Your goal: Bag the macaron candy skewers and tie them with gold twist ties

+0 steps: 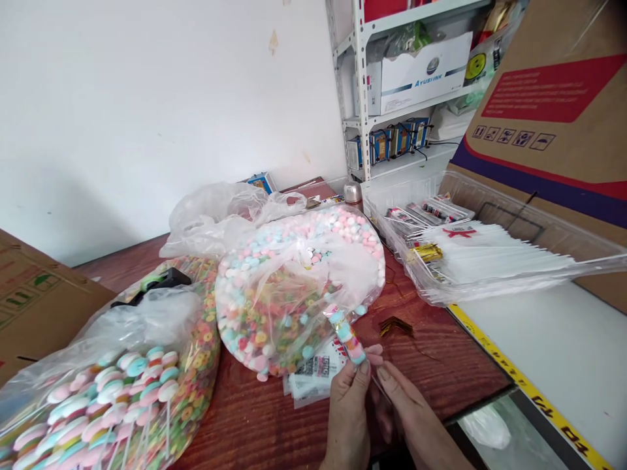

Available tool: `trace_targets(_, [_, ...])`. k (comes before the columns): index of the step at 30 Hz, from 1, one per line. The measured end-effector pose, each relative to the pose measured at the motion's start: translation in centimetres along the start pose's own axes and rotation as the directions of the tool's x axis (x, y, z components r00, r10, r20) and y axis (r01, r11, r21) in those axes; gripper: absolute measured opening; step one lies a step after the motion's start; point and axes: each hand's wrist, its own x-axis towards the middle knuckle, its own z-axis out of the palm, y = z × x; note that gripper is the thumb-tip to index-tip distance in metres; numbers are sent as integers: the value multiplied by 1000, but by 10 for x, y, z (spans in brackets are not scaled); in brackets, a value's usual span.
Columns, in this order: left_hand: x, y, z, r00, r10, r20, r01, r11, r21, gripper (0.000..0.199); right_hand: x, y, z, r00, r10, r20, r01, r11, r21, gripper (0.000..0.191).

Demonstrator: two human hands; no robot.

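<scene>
Metal shelving [361, 85], white box [424, 73], metallic flask [353, 194]

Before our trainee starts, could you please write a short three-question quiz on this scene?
1. True or false: the left hand and right hand are both at the lower end of the wrapped candy.
2. Which colour are the shiny strips on the table: (a) blue, (b) gold, (c) green?
3. Fill in: in the picture, the clear plastic tray stands to the ____ of the round candy bag.
Key: 1 true; 2 b, gold; 3 right.
</scene>
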Motion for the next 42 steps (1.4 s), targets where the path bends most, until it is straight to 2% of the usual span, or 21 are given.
trace_targets(2, [1, 0, 0, 1000, 24, 7, -24, 1000, 17, 40, 2, 0, 4, 999, -19, -37, 21, 998, 62, 42])
trace_targets(4, [2, 1, 0, 998, 15, 55, -14, 1000, -4, 40, 2, -3, 7, 999, 38, -26, -32, 981, 192, 41])
trace_targets(9, [1, 7, -4, 961, -120, 249, 151, 983, -110, 44, 1, -12, 3, 967, 133, 219, -220, 867, 447, 35])
trace_targets(15, [3, 15, -20, 894, -151, 422, 208, 974, -92, 34, 1, -3, -6, 892, 162, 423, -354, 831, 429, 42])
trace_targets(17, [5, 14, -22, 890, -118, 441, 190, 974, -121, 31, 1, 0, -6, 870, 156, 467, -372, 830, 415, 46])
trace_targets(19, [7, 12, -21, 889, -85, 450, 166, 975, -144, 31, 1, 2, -5, 874, 136, 467, -336, 864, 377, 47])
trace_targets(22, [8, 7, -16, 895, -91, 436, 161, 979, -126, 25, 1, 2, -3, 899, 107, 424, -241, 931, 275, 50])
trace_targets(24, [9, 6, -16, 922, -98, 375, 149, 983, -108, 23, 0, -3, -7, 907, 114, 406, -217, 952, 218, 50])
trace_targets(25, [9, 8, -17, 942, -81, 326, 117, 989, -92, 23, -1, -8, -12, 921, 97, 377, -155, 980, 127, 46])
trace_targets(26, [10, 11, -20, 962, -47, 269, 66, 996, -65, 22, -3, -14, -20, 948, 41, 316, -31, 999, -37, 41])
trace_targets(27, [10, 16, -24, 978, 1, 208, 3, 1000, -19, 22, -5, -20, -29, 970, -67, 236, 131, 955, -267, 34])
trace_targets(28, [11, 22, -29, 987, 53, 149, -61, 997, 50, 23, -6, -27, -40, 957, -237, 169, 291, 787, -544, 28])
trace_targets(29, [12, 29, -34, 990, 101, 102, -115, 983, 141, 23, -6, -33, -52, 899, -419, 124, 356, 538, -764, 22])
trace_targets(30, [13, 36, -38, 988, 137, 74, -151, 956, 252, 23, -5, -37, -63, 822, -557, 118, 332, 300, -894, 18])
trace_targets(31, [14, 42, -41, 984, 167, 60, -177, 910, 376, 24, -2, -40, -73, 755, -642, 130, 257, 108, -960, 18])
trace_targets(32, [15, 47, -42, 978, 199, 63, -204, 843, 497, 25, 2, -42, -82, 716, -683, 146, 174, -27, -984, 19])
trace_targets(34, [17, 53, -41, 949, 293, 120, -293, 669, 683, 24, 13, -41, -93, 707, -687, 166, 67, -168, -983, 16])
trace_targets(36, [17, 52, -35, 890, 408, 206, -402, 484, 777, 21, 23, -39, -97, 721, -674, 159, 38, -190, -981, 25])
trace_targets(38, [19, 48, -30, 823, 493, 284, -473, 317, 822, 20, 27, -38, -97, 709, -690, 145, 43, -163, -986, 30])
trace_targets(40, [20, 42, -27, 768, 545, 336, -489, 161, 858, 24, 22, -38, -94, 689, -713, 132, 63, -122, -991, 28])
trace_targets(42, [22, 36, -26, 734, 568, 372, -467, 25, 884, 27, 10, -39, -85, 670, -734, 108, 124, -33, -992, 24])
